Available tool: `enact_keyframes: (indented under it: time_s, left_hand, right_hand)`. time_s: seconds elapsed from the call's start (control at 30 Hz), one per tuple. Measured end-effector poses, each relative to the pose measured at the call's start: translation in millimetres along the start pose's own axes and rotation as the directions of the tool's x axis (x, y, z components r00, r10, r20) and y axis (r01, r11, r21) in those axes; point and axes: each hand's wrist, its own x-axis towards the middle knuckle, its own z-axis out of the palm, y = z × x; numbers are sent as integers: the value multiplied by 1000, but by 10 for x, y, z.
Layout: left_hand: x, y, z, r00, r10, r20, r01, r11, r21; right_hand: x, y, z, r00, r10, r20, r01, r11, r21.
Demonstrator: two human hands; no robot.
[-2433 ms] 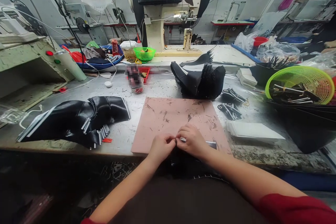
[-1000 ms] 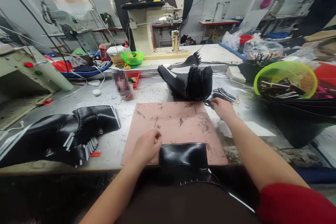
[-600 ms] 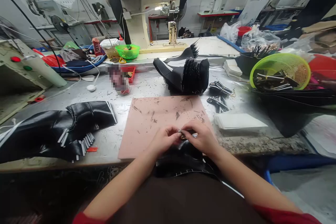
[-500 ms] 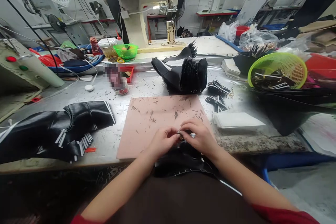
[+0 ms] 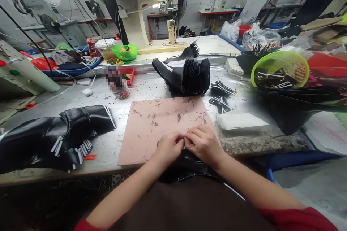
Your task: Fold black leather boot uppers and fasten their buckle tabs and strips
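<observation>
My left hand (image 5: 170, 147) and my right hand (image 5: 202, 142) meet over the front edge of the pinkish board (image 5: 151, 115). Thumbs and fingertips are pinched together on both, at the upper end of a black leather piece (image 5: 189, 166). That glossy piece hangs down toward my lap and shows white stitch-like marks along a curved edge. The fingers hide most of what lies between them; a small brass-coloured metal fitting showed there earlier.
Black leather panels (image 5: 81, 122) lie at left. Behind the board sits a black bundle of strips (image 5: 195, 75). To the right are small black straps (image 5: 221, 95), white sheets (image 5: 241, 121) and a yellow-green basket (image 5: 280, 70). A sewing machine (image 5: 132, 21) stands at the back.
My fingers have closed in tighter, and the brass-coloured fitting seen between them is now covered. The whole view has shifted slightly; the things on the table lie as before.
</observation>
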Motion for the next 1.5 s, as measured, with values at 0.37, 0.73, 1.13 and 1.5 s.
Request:
enact_keyframes:
  time_s: [0.37,0.73,1.13,1.5]
  left_hand:
    - [58,44,54,966,-215,143,257,858,-445]
    - [160,-117,47,850,-503,156,518,743,-424]
    - [251,-124,157,813,-570,115,577,764,-290]
    - [231,-191,200,811,-579,81,582,784,-216]
  right_hand:
    - [-91,22,35,940,337,-47,-283,853,439]
    - [-663,680,-488,671,520,529,-741,493,455]
    - [-776,505,-281,926,266,267,-333,909,252]
    - [-775,516,-206,961,209,182,-248,941,229]
